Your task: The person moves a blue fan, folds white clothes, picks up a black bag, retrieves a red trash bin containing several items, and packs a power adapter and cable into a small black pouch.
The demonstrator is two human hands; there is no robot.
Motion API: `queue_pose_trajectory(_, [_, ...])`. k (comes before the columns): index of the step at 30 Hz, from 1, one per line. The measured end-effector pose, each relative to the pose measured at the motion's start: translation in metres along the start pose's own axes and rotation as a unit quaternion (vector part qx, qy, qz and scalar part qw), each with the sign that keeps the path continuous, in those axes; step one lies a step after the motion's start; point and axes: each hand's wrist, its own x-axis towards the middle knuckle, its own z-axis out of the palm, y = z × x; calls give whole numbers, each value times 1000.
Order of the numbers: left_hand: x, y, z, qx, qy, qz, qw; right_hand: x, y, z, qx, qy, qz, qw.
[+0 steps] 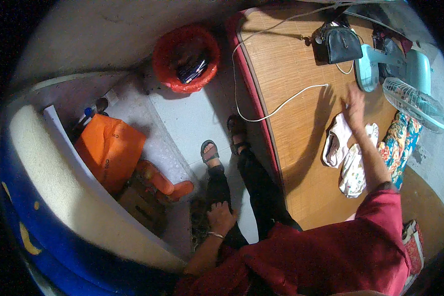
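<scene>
My right hand [354, 107] is stretched out over a bamboo mat [303, 122], slightly blurred, its fingers apart and holding nothing. Just below it lies a pale pink garment [337, 140] with a dark-edged opening. Beside that, partly behind my forearm, is a white printed garment [353, 174]. The hand's shadow falls on the mat to its left. My left hand [221, 218] rests on my dark-trousered leg, fingers spread, with nothing in it.
Beyond my right hand are a turquoise electric fan [414, 100], a black handbag [342, 44] and floral cloth [399, 148]. A white cable [288, 104] crosses the mat's edge. A red-lined bin [161, 61] stands ahead; an orange bag [109, 148] and orange slippers [159, 177] lie left.
</scene>
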Motion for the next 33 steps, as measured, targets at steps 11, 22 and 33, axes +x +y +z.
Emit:
queue_pose_trajectory(11, [-4, -7, 7, 28, -5, 19, 999, -117, -118, 77, 54, -93, 175, 979])
queue_pose_trajectory(22, [-28, 19, 63, 49, -17, -15, 999, -121, -123, 86, 75, -10, 155, 985])
queue_pose_trajectory(33, [-75, 34, 167, -51, 26, -17, 998, -135, -80, 73, 120, -20, 75, 990])
